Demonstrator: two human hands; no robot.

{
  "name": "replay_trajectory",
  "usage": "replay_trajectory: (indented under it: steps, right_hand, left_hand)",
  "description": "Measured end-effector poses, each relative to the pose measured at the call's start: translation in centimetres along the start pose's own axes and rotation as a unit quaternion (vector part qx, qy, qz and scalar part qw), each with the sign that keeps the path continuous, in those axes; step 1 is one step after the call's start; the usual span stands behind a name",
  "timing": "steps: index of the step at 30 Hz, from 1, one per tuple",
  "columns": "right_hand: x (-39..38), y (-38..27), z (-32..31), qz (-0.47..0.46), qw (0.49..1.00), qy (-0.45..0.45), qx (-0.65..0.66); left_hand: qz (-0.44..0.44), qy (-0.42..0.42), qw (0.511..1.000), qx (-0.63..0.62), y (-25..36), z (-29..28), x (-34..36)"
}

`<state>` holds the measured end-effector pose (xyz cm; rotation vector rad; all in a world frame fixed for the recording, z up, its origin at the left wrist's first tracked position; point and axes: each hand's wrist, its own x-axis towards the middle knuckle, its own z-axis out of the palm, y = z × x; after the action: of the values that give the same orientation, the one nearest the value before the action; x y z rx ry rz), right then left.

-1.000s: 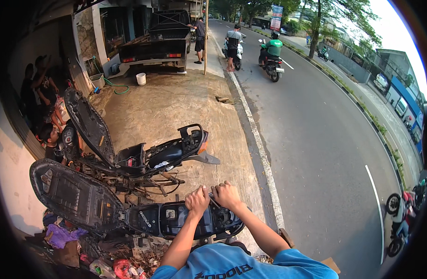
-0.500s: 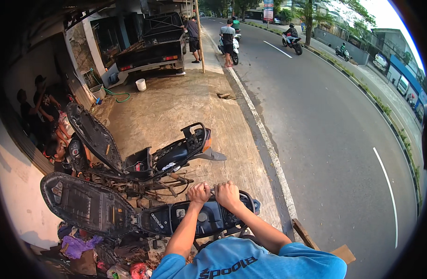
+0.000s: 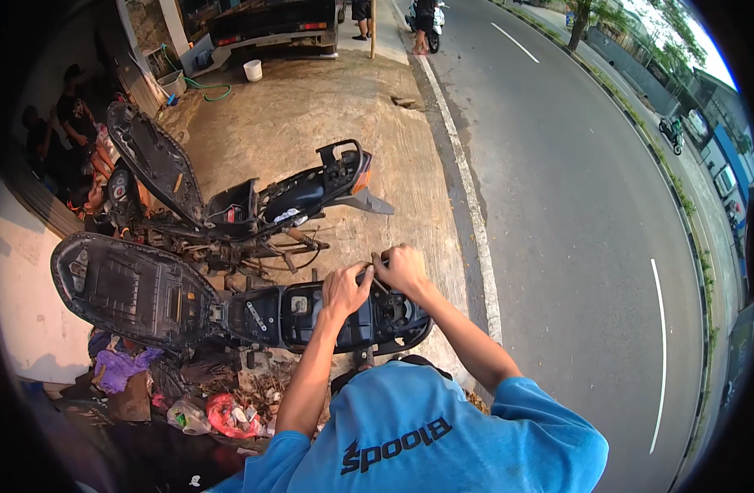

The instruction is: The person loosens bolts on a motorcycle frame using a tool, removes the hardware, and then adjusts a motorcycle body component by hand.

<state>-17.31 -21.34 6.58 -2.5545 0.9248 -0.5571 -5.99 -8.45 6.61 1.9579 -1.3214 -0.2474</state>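
Note:
The nearer motorcycle (image 3: 352, 329) stands across in front of me, partly stripped, its black seat (image 3: 138, 292) flipped up at the left. At the far side of its tail section my left hand (image 3: 346, 289) is closed, fingers bent, thumb toward the other hand. Beside it my right hand (image 3: 401, 267) curls over the tail's far edge, fingers closed. Between the two hands shows a thin dark piece; whether it is a tool or part of the motorcycle I cannot tell. The black grab rail (image 3: 422, 335) curves round the tail's near end.
Beyond stands a second stripped motorcycle (image 3: 299, 197) with its seat (image 3: 155, 160) raised. Rubbish bags (image 3: 229, 415) and a purple cloth (image 3: 122, 370) lie at lower left. A white bucket (image 3: 253, 71) and a dark pickup (image 3: 274, 29) are farther off. People (image 3: 77, 111) are at left; the road (image 3: 558, 205) runs along the right.
My view has tilted down and shifted. Both hands remain at the motorcycle's tail, now with thumbs close together and the left hand's fingers less tightly curled. The rider on the road has left view.

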Motion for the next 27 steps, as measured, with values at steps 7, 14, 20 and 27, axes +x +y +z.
replay_trajectory:
  steps: [7,14,20,27]
  right_hand:
    - [4.2,-1.2,-3.8,-0.062,0.997,-0.047,-0.015]
    - [2.4,-0.7,-3.2,-0.07,0.991,-0.111,-0.001]
    - [-0.9,-0.5,-2.5,-0.064,0.986,-0.153,0.021]
    - [-2.9,0.1,-0.4,-0.095,0.98,-0.176,0.018]
  left_hand:
    - [0.042,0.111,0.986,0.116,4.7,-4.4,-0.2]
    - [-0.044,0.07,0.99,0.112,4.4,-3.5,-3.7]
    - [-0.083,0.048,0.992,0.087,5.2,-2.4,-6.8]
    - [-0.15,0.014,0.981,0.12,4.7,-1.6,-9.2]
